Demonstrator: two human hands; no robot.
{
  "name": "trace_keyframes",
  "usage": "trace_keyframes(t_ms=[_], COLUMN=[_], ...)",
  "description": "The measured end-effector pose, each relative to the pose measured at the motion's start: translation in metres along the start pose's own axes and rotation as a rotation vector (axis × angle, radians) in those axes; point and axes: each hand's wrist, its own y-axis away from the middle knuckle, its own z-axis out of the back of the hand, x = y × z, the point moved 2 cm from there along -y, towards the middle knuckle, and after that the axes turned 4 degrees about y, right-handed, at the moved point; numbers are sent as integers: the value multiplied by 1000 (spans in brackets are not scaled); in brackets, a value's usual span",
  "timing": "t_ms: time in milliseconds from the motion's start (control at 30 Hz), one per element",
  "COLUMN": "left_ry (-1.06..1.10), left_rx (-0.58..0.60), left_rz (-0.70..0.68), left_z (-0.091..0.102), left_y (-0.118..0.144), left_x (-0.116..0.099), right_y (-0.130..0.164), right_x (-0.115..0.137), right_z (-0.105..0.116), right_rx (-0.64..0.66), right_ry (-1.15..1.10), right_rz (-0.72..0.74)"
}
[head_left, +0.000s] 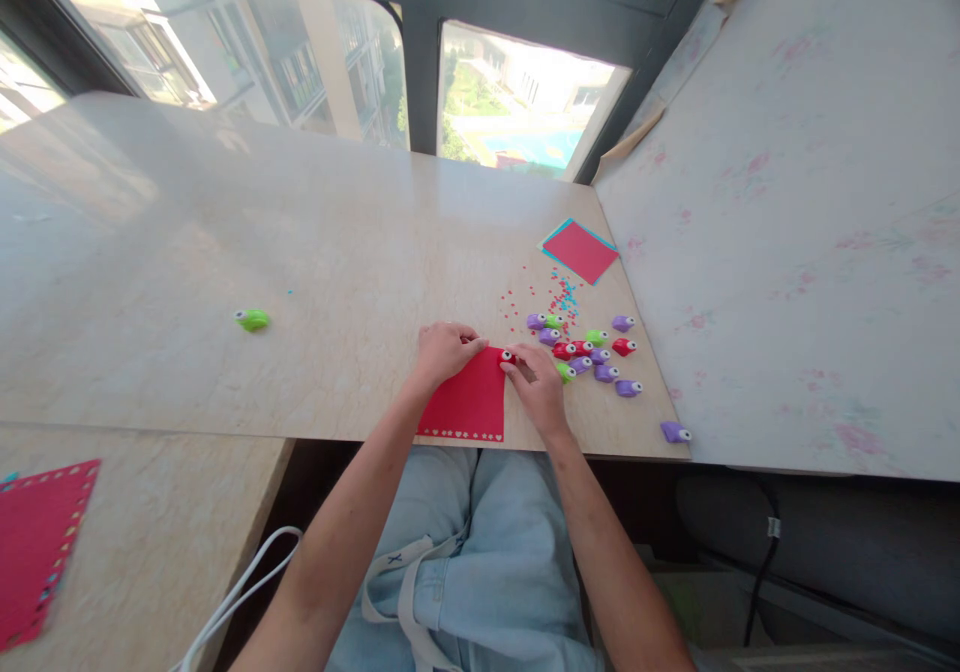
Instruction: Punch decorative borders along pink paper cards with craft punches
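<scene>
A red sheet of paper point(466, 402) lies at the table's front edge, with a row of small punched shapes along its near side. My left hand point(448, 350) rests at the sheet's far edge, its fingers pressed together on the paper. At the sheet's far right corner, my right hand point(536, 380) grips a small red craft punch point(507, 357) between thumb and fingers. Just right of that hand sits a cluster of similar punches, among them a purple punch point(606, 373), a green punch point(566, 372) and a red punch point(624, 347).
Red and blue paper bits point(564, 297) are scattered beyond the punches. Behind them lies a stack of coloured paper point(581, 250) near the wall point(810, 212). A lone green punch point(253, 320) stands on the left. Punched red paper point(49, 542) lies on the lower left surface.
</scene>
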Motion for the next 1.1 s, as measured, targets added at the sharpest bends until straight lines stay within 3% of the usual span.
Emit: trace_keyframes(t_ms=[300,900,1000,1100], left_ry=[-24,-19,48,142], left_rx=[-187,-280,-388,-603], left_rz=[-87,-133,-198,-275], left_z=[-15,-19,-16,-6], left_y=[15,18,18,22], left_x=[0,5,4,0], right_y=[1,12,11,10], right_x=[-1,4,4,5], right_z=[-1,5,5,6], right_rx=[26,10,16,22], right_ry=[23,85,90,95], right_rz=[5,9,4,4])
